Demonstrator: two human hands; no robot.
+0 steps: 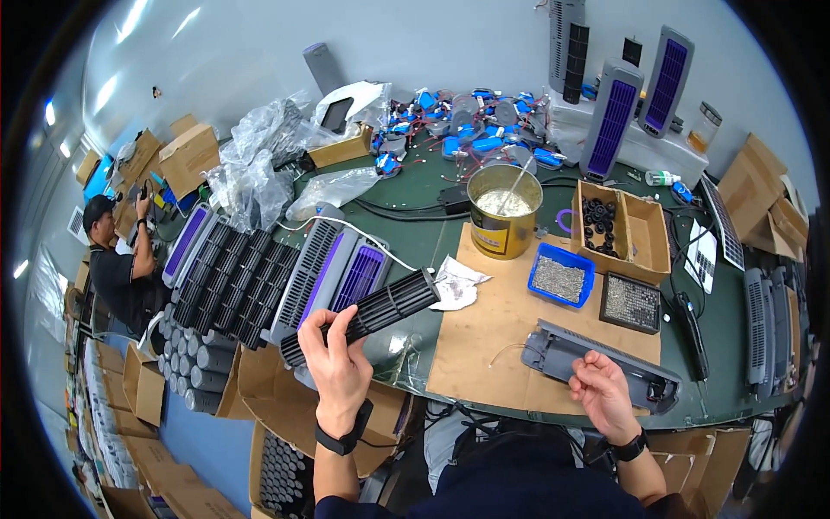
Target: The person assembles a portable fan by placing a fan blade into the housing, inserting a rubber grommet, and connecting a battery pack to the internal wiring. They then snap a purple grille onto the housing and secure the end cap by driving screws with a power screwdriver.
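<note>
While your left hand (pixel 341 368) holds a black ribbed cylinder (pixel 393 304) near its lower end, its fingers (pixel 337 333) bent around the ribs, the cylinder slants up to the right, its far end near a crumpled white paper (pixel 460 284). Your right hand (pixel 603 394) is over the long grey housing (pixel 553 350), fingers curled in toward the thumb with little gap; you cannot tell from here whether they pinch anything small. That housing lies on a cardboard sheet (pixel 475 346) at the near right of the desk (pixel 415 350), with a thin wire (pixel 504 349) off its left end.

Beyond it sit a blue tray (pixel 589 281) and, just to its right, a black tray (pixel 629 327), both filled with small metal pieces. Farther off stand a yellow tin (pixel 501 238) and a cardboard box (pixel 647 229) holding black round parts (pixel 599 221). To your left, more ribbed cylinders (pixel 233 281) lie side by side near a grey-and-purple housing (pixel 324 268).
</note>
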